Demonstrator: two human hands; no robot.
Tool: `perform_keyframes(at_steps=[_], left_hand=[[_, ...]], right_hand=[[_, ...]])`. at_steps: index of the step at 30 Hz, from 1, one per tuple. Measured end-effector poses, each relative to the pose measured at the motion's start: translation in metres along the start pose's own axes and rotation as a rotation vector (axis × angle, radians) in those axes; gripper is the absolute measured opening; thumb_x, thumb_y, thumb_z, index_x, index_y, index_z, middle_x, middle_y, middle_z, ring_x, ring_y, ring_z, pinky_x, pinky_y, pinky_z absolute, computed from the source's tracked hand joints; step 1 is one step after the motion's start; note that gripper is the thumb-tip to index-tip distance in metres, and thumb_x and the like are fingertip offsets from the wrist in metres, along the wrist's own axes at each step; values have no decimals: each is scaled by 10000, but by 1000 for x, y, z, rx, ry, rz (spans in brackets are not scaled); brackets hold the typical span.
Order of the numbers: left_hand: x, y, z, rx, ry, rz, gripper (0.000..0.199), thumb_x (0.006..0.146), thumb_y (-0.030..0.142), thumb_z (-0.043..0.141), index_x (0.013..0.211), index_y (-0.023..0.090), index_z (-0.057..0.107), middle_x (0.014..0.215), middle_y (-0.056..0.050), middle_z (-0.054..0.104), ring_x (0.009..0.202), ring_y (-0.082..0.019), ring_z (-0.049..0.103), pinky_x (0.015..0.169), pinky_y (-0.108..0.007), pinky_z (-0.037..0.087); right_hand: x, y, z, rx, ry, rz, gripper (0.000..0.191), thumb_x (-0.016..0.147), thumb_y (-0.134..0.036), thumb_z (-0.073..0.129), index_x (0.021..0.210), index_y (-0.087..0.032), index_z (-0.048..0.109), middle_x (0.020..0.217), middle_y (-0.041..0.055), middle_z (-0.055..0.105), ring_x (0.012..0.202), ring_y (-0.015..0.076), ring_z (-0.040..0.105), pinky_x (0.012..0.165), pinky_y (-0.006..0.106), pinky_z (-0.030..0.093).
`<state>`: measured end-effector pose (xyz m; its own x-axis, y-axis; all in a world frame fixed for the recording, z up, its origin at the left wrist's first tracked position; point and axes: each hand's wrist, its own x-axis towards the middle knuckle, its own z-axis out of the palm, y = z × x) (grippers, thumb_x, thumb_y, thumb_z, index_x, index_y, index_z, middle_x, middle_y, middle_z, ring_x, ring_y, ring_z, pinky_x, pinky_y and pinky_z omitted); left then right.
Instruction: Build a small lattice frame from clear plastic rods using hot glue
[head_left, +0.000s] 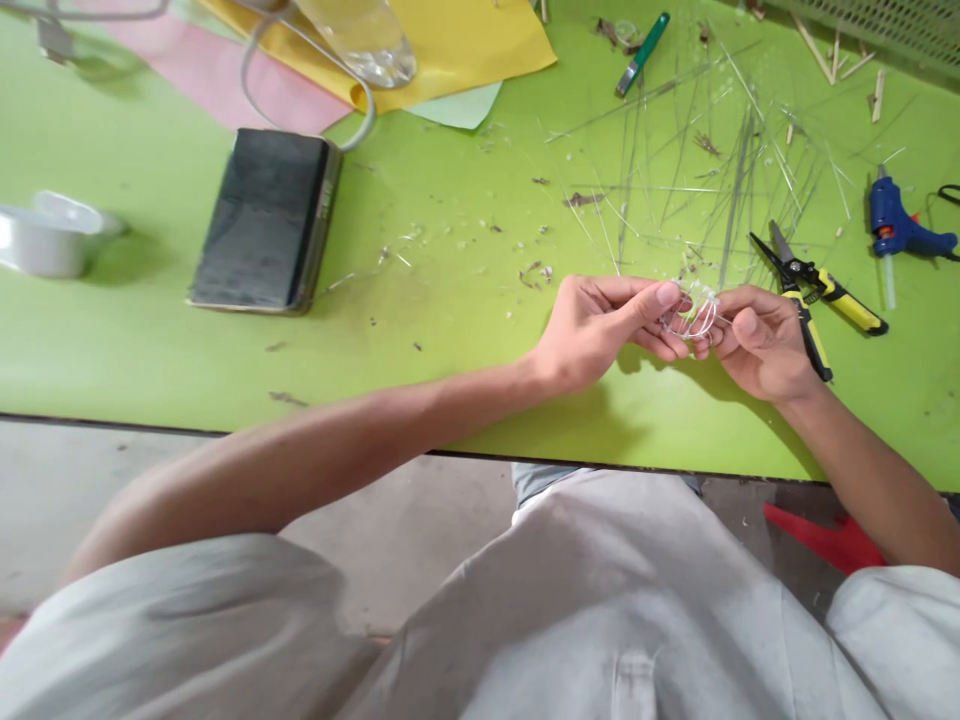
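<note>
A small round frame of thin pale wire (699,318) is held up between both hands over the front part of the green table (450,350). My left hand (607,325) pinches its left side with thumb and fingers. At its right side, my right hand (761,340) has curled fingers closed on the wire, with the thumb raised. Yellow-and-black cutters (806,285) lie with spread handles just beyond my right hand. Many thin wires (731,190) lie scattered behind the hands.
A blue glue gun (904,222) is at the right, a green cutter knife (643,55) at the back. On the left are a dark boxy device (262,220), a white container (49,238), a cable (251,75), coloured sheets (472,45) and a clear bottle (367,45).
</note>
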<state>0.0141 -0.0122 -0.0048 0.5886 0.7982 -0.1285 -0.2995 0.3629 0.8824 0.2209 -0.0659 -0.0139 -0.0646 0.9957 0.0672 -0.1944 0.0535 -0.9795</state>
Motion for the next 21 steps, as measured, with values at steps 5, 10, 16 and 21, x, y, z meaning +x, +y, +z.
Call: perform_keyframes(at_steps=[5, 10, 16, 21], left_hand=[[-2, 2, 1, 11, -5, -32, 645, 761, 771, 1004, 847, 147, 863, 818, -108, 870, 749, -244, 879, 685, -299, 735], [0, 1, 0, -8, 19, -29, 653, 751, 760, 1016, 865, 133, 873, 842, -120, 880, 714, -216, 865, 655, -261, 712], [-2, 2, 2, 33, 57, -4, 672, 775, 765, 998, 898, 114, 879, 869, -120, 889, 742, -224, 877, 701, -280, 734], [-4, 2, 2, 87, 67, 15, 706, 787, 799, 968, 933, 113, 890, 917, -132, 901, 754, -234, 882, 713, -300, 743]], right_hand=[[-2, 3, 3, 1, 11, 48, 497, 829, -725, 980, 963, -277, 813, 788, 9, 814, 640, 196, 741, 599, 379, 673], [-3, 1, 1, 34, -3, 79, 491, 845, -728, 965, 1048, -300, 837, 898, 32, 852, 728, 220, 776, 646, 407, 693], [-4, -1, 6, 132, 54, 97, 413, 833, -674, 1005, 1016, -320, 897, 882, 7, 872, 709, 180, 775, 625, 334, 681], [-3, -1, 10, 153, 73, 112, 425, 755, -661, 1063, 965, -331, 897, 837, -22, 867, 657, 163, 762, 613, 320, 690]])
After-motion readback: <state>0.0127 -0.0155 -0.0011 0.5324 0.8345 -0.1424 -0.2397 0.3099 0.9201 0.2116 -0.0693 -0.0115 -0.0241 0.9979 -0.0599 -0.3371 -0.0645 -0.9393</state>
